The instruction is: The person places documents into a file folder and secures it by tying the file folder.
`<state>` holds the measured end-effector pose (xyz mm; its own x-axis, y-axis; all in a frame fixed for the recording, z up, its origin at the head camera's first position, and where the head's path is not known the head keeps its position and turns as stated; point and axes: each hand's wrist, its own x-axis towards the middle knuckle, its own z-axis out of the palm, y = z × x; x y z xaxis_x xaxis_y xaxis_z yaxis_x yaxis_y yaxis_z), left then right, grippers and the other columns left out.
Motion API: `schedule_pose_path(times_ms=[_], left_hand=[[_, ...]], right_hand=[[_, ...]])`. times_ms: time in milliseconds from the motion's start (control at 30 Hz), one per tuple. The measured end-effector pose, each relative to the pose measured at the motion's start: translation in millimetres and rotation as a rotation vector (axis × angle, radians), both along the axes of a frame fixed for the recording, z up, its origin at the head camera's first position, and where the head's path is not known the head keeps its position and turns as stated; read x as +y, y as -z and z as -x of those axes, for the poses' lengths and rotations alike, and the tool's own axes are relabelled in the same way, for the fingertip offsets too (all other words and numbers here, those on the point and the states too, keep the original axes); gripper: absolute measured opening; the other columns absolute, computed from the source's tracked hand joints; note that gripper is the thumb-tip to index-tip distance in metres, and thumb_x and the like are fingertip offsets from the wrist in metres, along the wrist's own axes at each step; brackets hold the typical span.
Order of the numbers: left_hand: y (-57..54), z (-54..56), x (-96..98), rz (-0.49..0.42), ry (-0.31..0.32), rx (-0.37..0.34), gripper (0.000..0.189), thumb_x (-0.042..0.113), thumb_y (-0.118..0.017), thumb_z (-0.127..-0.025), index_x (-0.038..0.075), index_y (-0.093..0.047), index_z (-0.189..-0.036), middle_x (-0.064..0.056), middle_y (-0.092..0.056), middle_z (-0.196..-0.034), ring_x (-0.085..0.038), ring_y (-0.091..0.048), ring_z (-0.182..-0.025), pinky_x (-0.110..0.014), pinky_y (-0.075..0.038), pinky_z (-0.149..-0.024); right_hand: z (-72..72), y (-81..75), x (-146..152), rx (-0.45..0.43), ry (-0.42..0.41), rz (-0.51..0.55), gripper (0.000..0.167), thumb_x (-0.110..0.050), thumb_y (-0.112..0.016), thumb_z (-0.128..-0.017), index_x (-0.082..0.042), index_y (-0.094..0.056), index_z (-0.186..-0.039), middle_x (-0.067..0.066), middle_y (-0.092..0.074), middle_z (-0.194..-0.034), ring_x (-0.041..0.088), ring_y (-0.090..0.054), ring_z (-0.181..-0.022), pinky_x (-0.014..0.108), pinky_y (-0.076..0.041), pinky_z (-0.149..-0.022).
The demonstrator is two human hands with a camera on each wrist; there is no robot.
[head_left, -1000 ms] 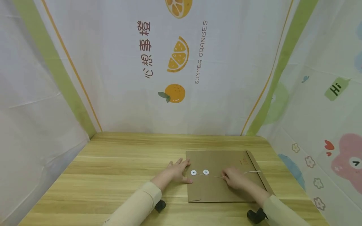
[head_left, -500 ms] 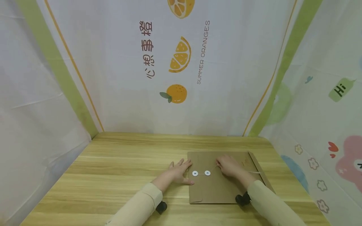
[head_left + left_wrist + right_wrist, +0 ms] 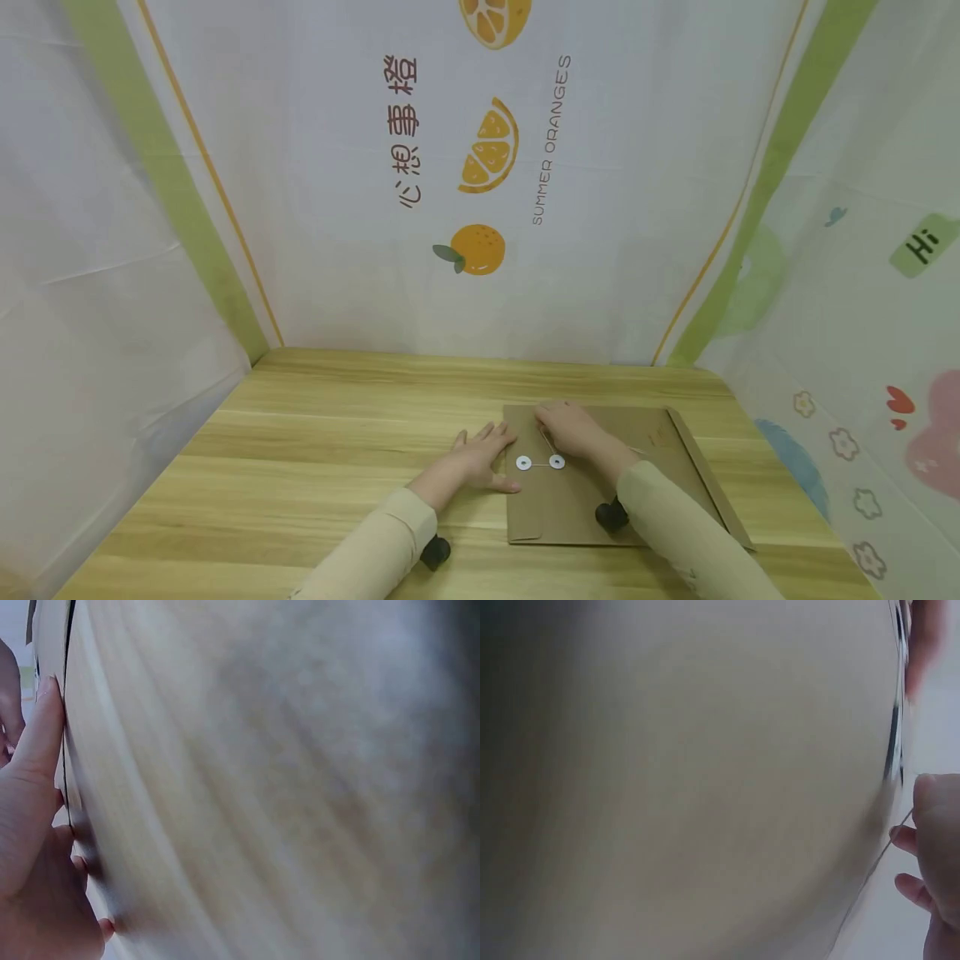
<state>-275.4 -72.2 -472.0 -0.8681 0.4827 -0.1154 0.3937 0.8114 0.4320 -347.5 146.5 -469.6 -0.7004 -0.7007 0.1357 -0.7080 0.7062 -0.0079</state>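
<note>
A flat brown kraft document envelope (image 3: 592, 508) lies on the table, with two white button discs (image 3: 557, 462) near its left side. A thin string (image 3: 548, 443) runs between the discs and up from the right one to my right hand (image 3: 573, 427), which pinches it above the envelope's upper left part. In the right wrist view the string (image 3: 866, 881) stretches taut from the thumb and fingertips. My left hand (image 3: 480, 460) rests with spread fingers on the envelope's left edge. The left wrist view shows the thumb (image 3: 43, 735) lying along that edge.
The wood-grain table (image 3: 360, 417) extends to the left of the envelope. White printed curtains (image 3: 337, 275) hang behind it and at both sides. A black wrist camera (image 3: 435, 552) sits under the left cuff, another (image 3: 611, 517) under the right one.
My right hand has moved left and away from me over the envelope, swinging the string from right of the discs to above the right one. The left hand stays at the edge.
</note>
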Motion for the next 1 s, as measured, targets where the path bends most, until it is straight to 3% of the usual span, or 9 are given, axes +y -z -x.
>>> schedule_pose_path(times_ms=[167,333,633,733,867,1000], left_hand=[[-10.4,-5.3,2.4,0.009,-0.004,-0.014,0.088,0.054,-0.071,-0.078,0.012,-0.037,-0.147,-0.010,-0.019,-0.157,-0.029,-0.012,-0.144,-0.062,-0.006,-0.109],[-15.3,-7.5,2.2,0.023,-0.010,-0.015,0.088,0.053,-0.071,-0.079,0.012,-0.035,-0.148,-0.011,-0.020,-0.157,-0.029,-0.013,-0.143,-0.062,-0.008,-0.109],[-14.8,-7.2,2.2,0.021,-0.006,-0.005,0.086,0.052,-0.072,-0.079,0.010,-0.039,-0.146,-0.011,-0.021,-0.156,-0.030,-0.014,-0.143,-0.062,-0.008,-0.109],[-15.1,-6.6,2.0,0.019,-0.003,-0.008,0.086,0.051,-0.073,-0.079,0.010,-0.038,-0.146,-0.012,-0.021,-0.156,-0.030,-0.014,-0.143,-0.062,-0.008,-0.109],[-13.6,-4.7,1.0,0.017,-0.005,-0.013,0.088,0.052,-0.072,-0.078,0.012,-0.037,-0.147,-0.011,-0.020,-0.157,-0.029,-0.013,-0.143,-0.062,-0.006,-0.109],[-12.0,-4.1,-0.6,0.019,-0.009,-0.013,0.090,0.055,-0.071,-0.077,0.013,-0.036,-0.148,-0.009,-0.018,-0.157,-0.027,-0.012,-0.144,-0.061,-0.006,-0.110]], right_hand=[[-5.2,-3.3,-17,0.047,-0.072,-0.117,0.005,-0.018,-0.055,-0.098,-0.016,-0.058,-0.094,0.000,-0.063,-0.102,0.023,-0.058,-0.104,0.044,-0.044,-0.095],[-7.7,-5.0,-25,0.042,-0.132,-0.165,0.001,-0.018,-0.061,-0.095,-0.018,-0.059,-0.095,-0.001,-0.064,-0.106,0.022,-0.056,-0.108,0.042,-0.043,-0.095],[-0.5,-7.3,-18,-0.102,-0.144,0.039,0.009,-0.016,-0.066,-0.089,-0.018,-0.060,-0.083,-0.010,-0.059,-0.086,0.020,-0.059,-0.094,0.043,-0.045,-0.094],[1.5,-10.3,-15,-0.162,-0.132,0.075,0.003,-0.015,-0.064,-0.091,-0.017,-0.066,-0.091,-0.009,-0.061,-0.093,0.018,-0.060,-0.096,0.040,-0.046,-0.094],[2.8,-14.8,-7,-0.222,-0.088,0.092,0.020,-0.016,-0.058,-0.096,-0.016,-0.068,-0.112,-0.003,-0.062,-0.115,0.021,-0.058,-0.109,0.040,-0.046,-0.094],[2.9,-21.7,1,-0.257,-0.033,0.006,0.033,-0.015,-0.056,-0.097,-0.018,-0.061,-0.130,0.006,-0.051,-0.136,0.031,-0.045,-0.126,0.051,-0.037,-0.102]])
